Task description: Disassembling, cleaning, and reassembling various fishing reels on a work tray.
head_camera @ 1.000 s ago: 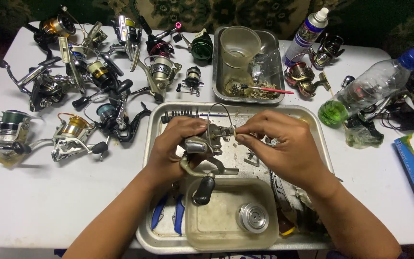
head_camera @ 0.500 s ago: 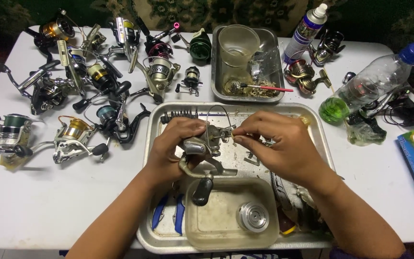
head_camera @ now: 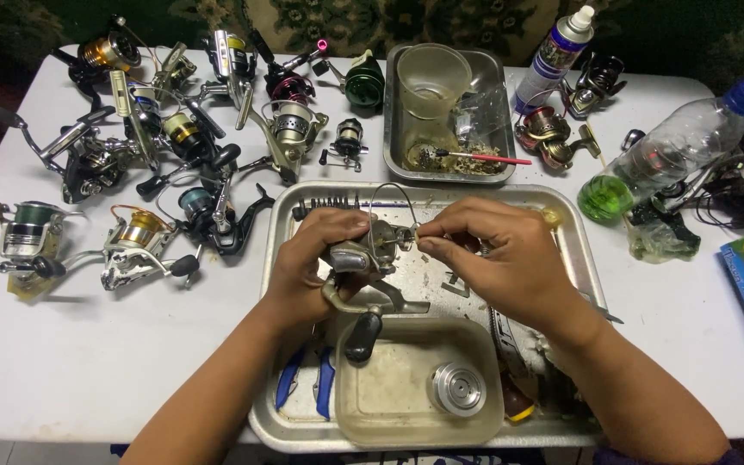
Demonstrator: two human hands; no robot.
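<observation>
My left hand [head_camera: 313, 258] grips the body of a grey spinning reel [head_camera: 363, 258] over a steel tray [head_camera: 579, 258]. The reel's wire bail arches up above it and its black handle knob [head_camera: 362, 336] hangs down. My right hand [head_camera: 497, 254] pinches a small part at the reel's front end, fingertips touching the reel. A clear plastic tub [head_camera: 389, 387] sits in the tray below my hands, with a silver spool [head_camera: 456, 387] inside it.
Several fishing reels [head_camera: 165, 146] crowd the white table's left and back. A smaller steel tray [head_camera: 393, 103] holds a clear cup [head_camera: 432, 82] and a red-handled brush [head_camera: 484, 158]. A spray can [head_camera: 557, 52], a bottle with green liquid [head_camera: 665, 155] and two more reels [head_camera: 553, 133] lie right.
Both hands stay on the reel over the tray. My right fingers have shifted slightly at the reel's front end. Nothing else has moved.
</observation>
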